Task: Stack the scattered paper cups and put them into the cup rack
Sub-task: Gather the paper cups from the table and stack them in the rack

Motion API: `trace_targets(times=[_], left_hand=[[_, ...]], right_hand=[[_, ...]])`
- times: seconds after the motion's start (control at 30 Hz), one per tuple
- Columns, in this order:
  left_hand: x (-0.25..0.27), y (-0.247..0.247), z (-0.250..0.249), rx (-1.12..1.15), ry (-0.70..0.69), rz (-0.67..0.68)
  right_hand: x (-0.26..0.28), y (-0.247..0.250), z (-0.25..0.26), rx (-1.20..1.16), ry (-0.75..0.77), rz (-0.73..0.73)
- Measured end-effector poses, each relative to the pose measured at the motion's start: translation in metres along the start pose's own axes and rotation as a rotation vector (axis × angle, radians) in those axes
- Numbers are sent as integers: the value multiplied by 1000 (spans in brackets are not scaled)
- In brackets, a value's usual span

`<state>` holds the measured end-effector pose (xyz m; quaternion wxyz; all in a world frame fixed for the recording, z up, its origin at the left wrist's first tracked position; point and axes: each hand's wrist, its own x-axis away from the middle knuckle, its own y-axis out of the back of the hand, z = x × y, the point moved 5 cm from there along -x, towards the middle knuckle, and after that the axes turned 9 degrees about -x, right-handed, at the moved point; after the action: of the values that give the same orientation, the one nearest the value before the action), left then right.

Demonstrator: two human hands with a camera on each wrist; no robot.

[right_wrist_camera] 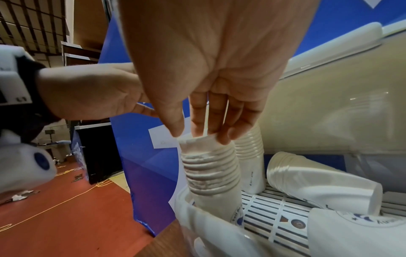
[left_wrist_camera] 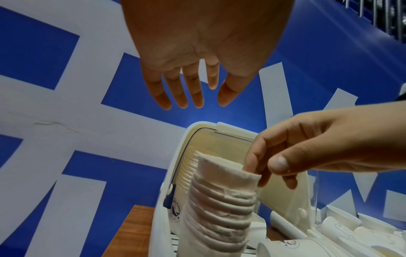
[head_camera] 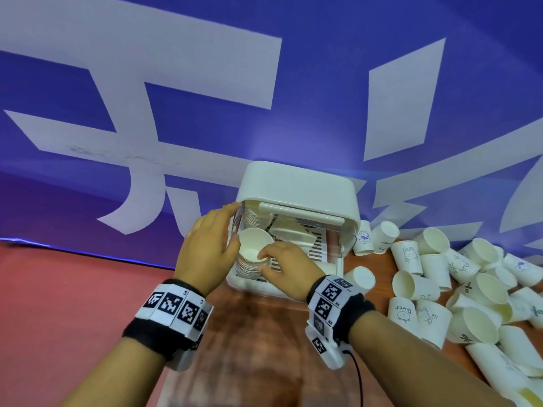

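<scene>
The white cup rack [head_camera: 296, 186] stands on the wooden table with its lid raised. A tall stack of paper cups [head_camera: 249, 264] stands upright in its front left corner. My right hand [head_camera: 261, 262] pinches the rim of the stack's top cup [right_wrist_camera: 197, 140] between thumb and fingers [left_wrist_camera: 278, 163]. My left hand [head_camera: 227, 227] is held open with straight fingers [left_wrist_camera: 182, 93] by the rack's left side, holding nothing. I cannot tell whether it touches the rack. A second stack [right_wrist_camera: 250, 156] stands behind the first. Another stack [right_wrist_camera: 318, 182] lies on its side on the slatted floor.
Many loose paper cups [head_camera: 470, 289] lie scattered on the table to the right of the rack, some upright, some tipped. A blue and white banner [head_camera: 176, 113] rises right behind the rack. Red floor [head_camera: 73, 289] lies left of the table edge.
</scene>
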<state>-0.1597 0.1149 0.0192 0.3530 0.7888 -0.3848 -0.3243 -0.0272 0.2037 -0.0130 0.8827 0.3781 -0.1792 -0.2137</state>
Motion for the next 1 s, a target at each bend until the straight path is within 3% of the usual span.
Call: trace_targets(times=[0.2, 0.5, 1.0], left_hand=[[0, -3, -10, -2, 9, 50], [13, -12, -48, -18, -116, 68], [35, -118, -167, -86, -373, 326]], right_hand=[[6, -5, -6, 106, -27, 86], [40, 29, -21, 27, 18, -35], [148, 89, -134, 54, -220, -124]])
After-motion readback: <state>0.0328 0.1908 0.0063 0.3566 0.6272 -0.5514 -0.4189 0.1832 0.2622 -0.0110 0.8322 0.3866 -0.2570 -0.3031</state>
